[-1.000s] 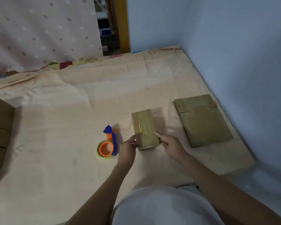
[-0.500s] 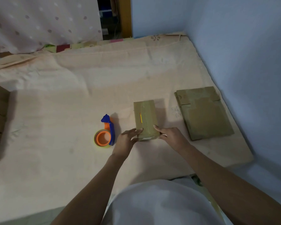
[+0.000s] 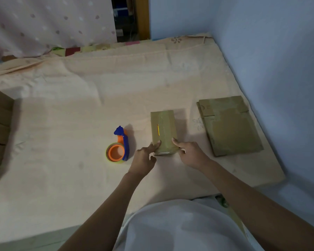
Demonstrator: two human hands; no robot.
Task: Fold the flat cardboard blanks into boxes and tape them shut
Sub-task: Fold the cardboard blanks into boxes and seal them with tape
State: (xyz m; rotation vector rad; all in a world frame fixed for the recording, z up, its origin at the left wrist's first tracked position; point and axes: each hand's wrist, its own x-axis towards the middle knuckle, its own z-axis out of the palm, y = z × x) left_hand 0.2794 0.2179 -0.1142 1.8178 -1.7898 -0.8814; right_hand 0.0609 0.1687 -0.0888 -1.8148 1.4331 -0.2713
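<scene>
Now both hands at near end of taped box (image 3: 163,131) on bed (image 3: 65,113): left hand (image 3: 144,157) forefinger on top, right hand (image 3: 190,153) forefinger likewise, neither grip grasping. Tape dispenser (image 3: 119,146) left of box, flat blanks (image 3: 228,124) right.

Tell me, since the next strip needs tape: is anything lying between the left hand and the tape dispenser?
Nothing visible. The left hand touches the folded box, and only bare sheet separates it from the tape dispenser beside it.

A peach bedsheet (image 3: 80,109) lies below a dotted curtain (image 3: 49,24).
</scene>
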